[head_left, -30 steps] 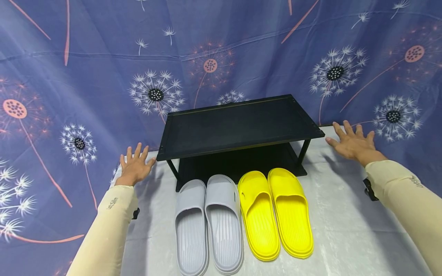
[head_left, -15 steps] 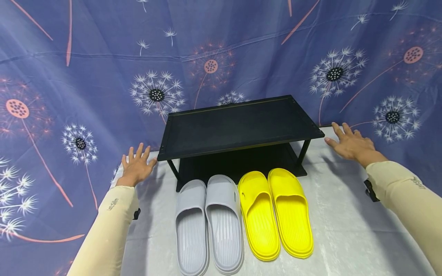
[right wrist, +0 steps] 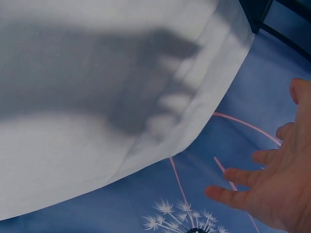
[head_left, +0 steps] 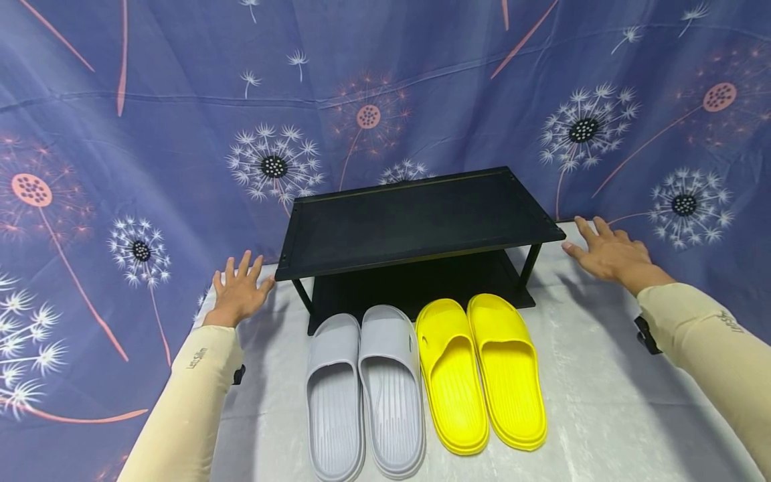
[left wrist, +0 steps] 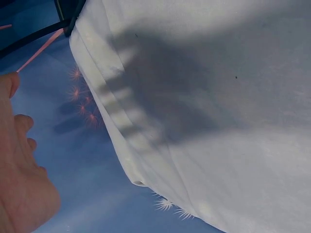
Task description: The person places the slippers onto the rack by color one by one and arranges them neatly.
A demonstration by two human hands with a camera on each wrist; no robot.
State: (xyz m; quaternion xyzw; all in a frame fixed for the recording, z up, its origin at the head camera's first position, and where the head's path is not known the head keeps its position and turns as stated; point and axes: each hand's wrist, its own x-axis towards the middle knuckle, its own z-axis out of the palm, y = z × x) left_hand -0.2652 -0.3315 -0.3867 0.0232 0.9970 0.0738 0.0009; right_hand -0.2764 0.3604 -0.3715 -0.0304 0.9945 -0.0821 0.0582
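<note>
My left hand [head_left: 239, 292] hovers with spread fingers beside the left front corner of a low black two-tier rack [head_left: 415, 224]. On the other side, my right hand [head_left: 611, 254] is stretched out flat near the rack's right corner, its fingers also apart. Neither holds anything. Both wrist views show the left hand [left wrist: 22, 170] and right hand [right wrist: 272, 179] above the cloth's edge, casting shadows. A pair of grey slide sandals [head_left: 367, 395] lies in front of the rack, toes toward it. Right of them sits a yellow pair [head_left: 482, 381], angled slightly left.
The rack's lower shelf [head_left: 409, 284] is close to the sandals' toes. A white cloth [head_left: 602, 402] covers the table. Behind hangs a blue curtain [head_left: 434, 73] with dandelion prints.
My right hand has shifted slightly left, toward the rack. My left hand moved a touch to the right at first. Rack and sandals stay in place.
</note>
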